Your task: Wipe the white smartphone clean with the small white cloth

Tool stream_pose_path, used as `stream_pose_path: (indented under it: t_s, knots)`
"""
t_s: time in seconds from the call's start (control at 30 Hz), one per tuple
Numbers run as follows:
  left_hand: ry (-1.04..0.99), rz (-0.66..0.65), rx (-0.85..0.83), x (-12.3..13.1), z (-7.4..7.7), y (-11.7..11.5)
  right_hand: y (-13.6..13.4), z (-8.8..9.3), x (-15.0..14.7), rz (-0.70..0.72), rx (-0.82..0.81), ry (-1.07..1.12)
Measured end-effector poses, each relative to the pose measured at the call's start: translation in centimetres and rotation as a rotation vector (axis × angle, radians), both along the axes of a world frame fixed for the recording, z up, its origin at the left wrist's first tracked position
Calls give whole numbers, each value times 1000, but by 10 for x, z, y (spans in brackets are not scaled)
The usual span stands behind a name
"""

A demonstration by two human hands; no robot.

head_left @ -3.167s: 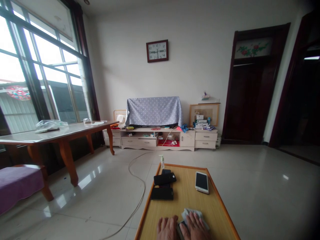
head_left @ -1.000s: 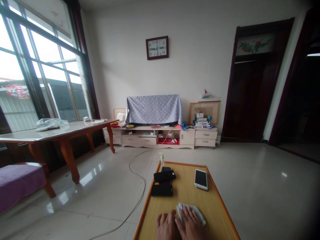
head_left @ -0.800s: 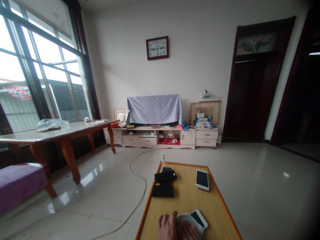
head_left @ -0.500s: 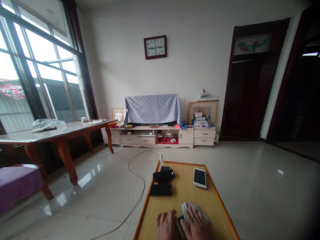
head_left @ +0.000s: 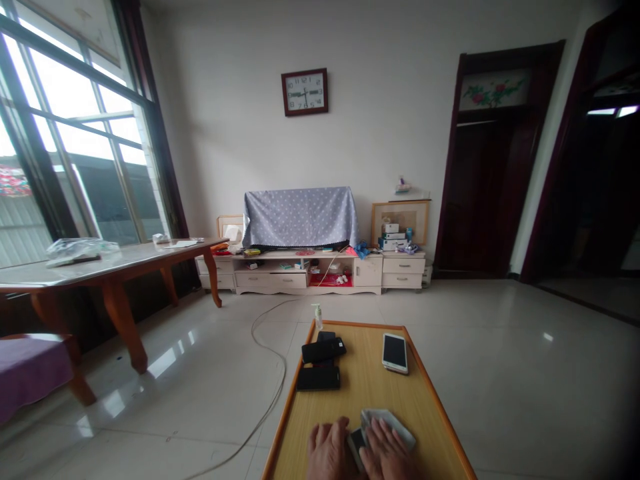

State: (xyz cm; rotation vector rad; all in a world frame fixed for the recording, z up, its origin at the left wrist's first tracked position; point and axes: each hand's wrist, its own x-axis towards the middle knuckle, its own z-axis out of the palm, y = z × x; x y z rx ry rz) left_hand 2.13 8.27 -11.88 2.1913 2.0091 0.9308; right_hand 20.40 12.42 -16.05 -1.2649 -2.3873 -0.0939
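Observation:
On the near end of the wooden table, my right hand [head_left: 386, 448] presses a grey cloth [head_left: 401, 428] down with its fingers lying over it. Partly under the cloth is a phone [head_left: 357, 440], its dark screen showing between my hands. My left hand [head_left: 326, 451] has bent fingers at the phone's left edge and steadies it; its thumb is hidden. Farther up the table on the left, a black phone [head_left: 319, 379] lies below another black phone [head_left: 324, 350], which rests on a further dark one. A white phone [head_left: 395, 352] lies at the right, seemingly stacked on another.
The small wooden table [head_left: 367, 387] has a raised orange-brown rim. A clear pump bottle [head_left: 319, 317] stands at its far left corner. A cable [head_left: 280, 393] runs along the tiled floor. Left is a larger table [head_left: 145, 260]; a low cabinet [head_left: 300, 288] lines the wall.
The view has swung slightly to the right. The cloth and my right hand have shifted a little on the phone, and more of its dark screen shows. My left hand stays beside it.

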Motion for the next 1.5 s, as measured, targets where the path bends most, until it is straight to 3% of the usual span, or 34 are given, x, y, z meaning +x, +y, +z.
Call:
stream_pose_path:
  t_s: [0.13, 0.27, 0.37, 0.47, 0.6, 0.77, 0.93, 1.07, 1.27, 1.37, 1.5]
  knots:
    - [-88, -44, -142, 4, 22, -7, 4, 47, -4, -165, -249, 40]
    - [-85, -25, -164, 4, 32, -13, -19, 68, -28, -99, -352, 59]
    - [-79, -39, -162, 3, 28, -13, -42, 67, -31, 25, -407, 70]
    - [-99, -58, -154, 2, 28, -12, -50, 57, -18, 57, -416, 80]
    - [-124, -52, -169, 6, 40, -15, -30, 46, 4, -103, -340, 105]
    - [-119, -44, -154, 11, 47, -18, -8, 56, -4, -228, -305, 87]
    - [-67, -58, -154, 6, 34, -14, -32, 53, -28, -34, -312, 109]
    - [-57, -63, -174, 3, 34, -13, -45, 40, -18, 62, -312, 110]
    - [-103, -42, -165, 10, 50, -16, -21, 48, 4, -200, -326, 90]
    - [-103, -33, -155, 12, 51, -17, -14, 54, -2, -245, -319, 80]
    - [-98, -21, -137, 11, 46, -16, -24, 50, -14, -222, -307, 120]
